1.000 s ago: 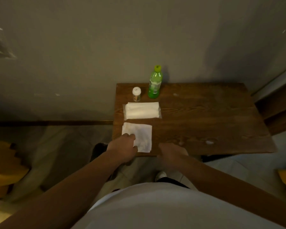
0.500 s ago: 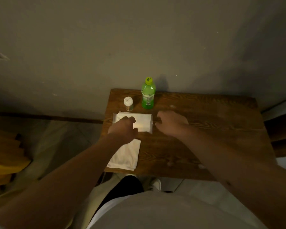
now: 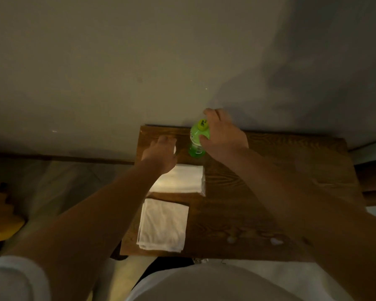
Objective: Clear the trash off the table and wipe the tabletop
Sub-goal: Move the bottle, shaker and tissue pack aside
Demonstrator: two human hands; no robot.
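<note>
My right hand (image 3: pixel 223 135) curls round the upright green plastic bottle with the yellow-green cap (image 3: pixel 197 139) at the far edge of the dark wooden table (image 3: pixel 269 192), while my left hand (image 3: pixel 161 154) covers the small white-capped jar (image 3: pixel 175 149) just left of it; whether it grips, I cannot tell. Half a second ago both hands hovered over the white tissue pack (image 3: pixel 180 179), now nearer me, with the folded white cloth (image 3: pixel 163 227) nearer still.

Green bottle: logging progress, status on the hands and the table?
Right hand gripping green bottle. Left hand over small white-capped jar, grip unclear. Cloth, tissue pack on table.
</note>
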